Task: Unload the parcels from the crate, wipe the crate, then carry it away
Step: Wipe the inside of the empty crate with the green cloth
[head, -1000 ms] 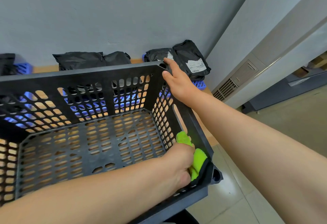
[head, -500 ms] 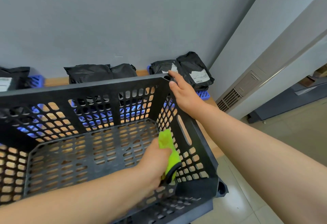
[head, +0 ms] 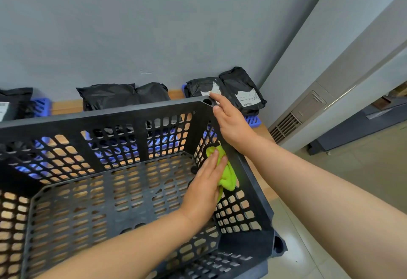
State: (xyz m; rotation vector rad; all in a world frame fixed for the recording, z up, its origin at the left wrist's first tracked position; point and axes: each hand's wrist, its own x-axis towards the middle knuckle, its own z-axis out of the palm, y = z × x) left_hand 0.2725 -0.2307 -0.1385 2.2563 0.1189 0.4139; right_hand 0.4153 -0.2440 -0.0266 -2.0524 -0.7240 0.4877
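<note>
Since half a second earlier, the left hand (head: 204, 182) has slid along the right inner wall of the crate (head: 110, 118) towards the far corner, and its fingers have flattened out. It now presses a green cloth (head: 228, 176) against that wall with straight, closed-up fingers. The palm and much of the cloth are hidden beneath the hand.

The right hand (head: 231, 122) rests on the crate's far right corner. Its forefinger and thumb lie nearly straight along the rim. The remaining fingers fall on the outer side, out of sight, so it cannot be told whether they curl round the edge.

The crate is black and perforated, and no parcels lie in the part that shows. Its left side and near wall are cut off by the frame.

Behind the crate, black parcels lie on a wooden ledge (head: 66, 106) against the grey wall (head: 154, 25):
- a labelled pair (head: 240, 90) at the right, touching each other, on a blue tray (head: 253, 120);
- a second pair (head: 123, 93) in the middle, its lower part hidden by the crate rim;
- a parcel (head: 13, 100) cut off at the left edge, beside another blue tray (head: 41, 107).

The label print is too small to read. More blue shows through the far wall's holes, indistinct. A grey cabinet with a vent (head: 286, 126) stands at the right.
</note>
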